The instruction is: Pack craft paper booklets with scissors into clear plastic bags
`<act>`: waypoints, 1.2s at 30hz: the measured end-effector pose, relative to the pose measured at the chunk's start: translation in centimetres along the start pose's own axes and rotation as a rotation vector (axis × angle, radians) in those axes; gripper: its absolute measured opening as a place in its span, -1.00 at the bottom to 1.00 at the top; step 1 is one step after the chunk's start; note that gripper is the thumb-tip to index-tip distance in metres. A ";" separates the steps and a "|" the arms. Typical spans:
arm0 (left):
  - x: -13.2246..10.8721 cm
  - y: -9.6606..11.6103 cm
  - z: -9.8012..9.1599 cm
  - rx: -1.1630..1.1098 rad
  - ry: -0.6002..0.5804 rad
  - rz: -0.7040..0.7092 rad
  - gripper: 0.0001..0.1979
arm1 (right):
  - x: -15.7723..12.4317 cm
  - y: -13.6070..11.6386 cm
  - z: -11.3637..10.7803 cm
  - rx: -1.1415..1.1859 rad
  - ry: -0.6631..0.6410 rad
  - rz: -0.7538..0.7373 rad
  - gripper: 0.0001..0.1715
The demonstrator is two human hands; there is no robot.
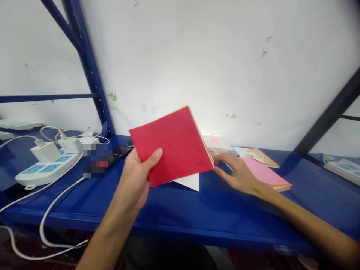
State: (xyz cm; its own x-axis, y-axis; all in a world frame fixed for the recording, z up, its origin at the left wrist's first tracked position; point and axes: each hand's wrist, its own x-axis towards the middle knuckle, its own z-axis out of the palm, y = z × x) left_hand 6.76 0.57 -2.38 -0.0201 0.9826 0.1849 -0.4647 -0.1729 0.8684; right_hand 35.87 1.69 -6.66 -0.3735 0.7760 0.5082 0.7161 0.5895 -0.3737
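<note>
My left hand (137,170) is closed on a thin stack of coloured paper (174,146) whose top sheet is red, its thumb pressed flat on the face and its fingers hidden behind. Faint dark lines and small marks show on the red sheet. The stack is held up, tilted, above the blue table. At its lower right corner, my right hand (239,170) pinches the edge between thumb and fingers. Behind that hand lies a pink paper stack (264,172) with orange edges below it. A white sheet (189,182) rests on the table under the red stack.
A white power strip (46,168) with plugged-in chargers and white cables stands at the left of the blue table (225,213). A dark phone (119,153) lies beside it. Toward the wall are a yellow patterned card (264,156) and a clear plastic packet (216,142). Blue shelf posts (90,67) rise behind.
</note>
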 end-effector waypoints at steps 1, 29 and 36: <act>0.3 1.2 -0.7 -0.061 0.031 -0.035 -0.53 | 0.6 -0.4 0.3 -0.076 -0.054 -0.072 -0.70; -0.7 2.9 -2.1 0.278 0.179 0.473 -0.56 | 13.1 -7.2 -2.2 0.410 0.344 0.119 -0.73; -0.1 -1.6 -0.4 0.510 0.166 0.451 -0.66 | 7.2 -5.4 -1.2 0.825 0.210 0.394 -0.68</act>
State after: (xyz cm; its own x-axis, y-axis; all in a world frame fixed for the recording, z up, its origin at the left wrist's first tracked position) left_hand 7.12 0.78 -3.96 -0.2676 0.7976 0.5406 0.0931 -0.5370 0.8384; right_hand 30.01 3.77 -0.06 -0.0217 0.9446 0.3276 0.0935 0.3282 -0.9400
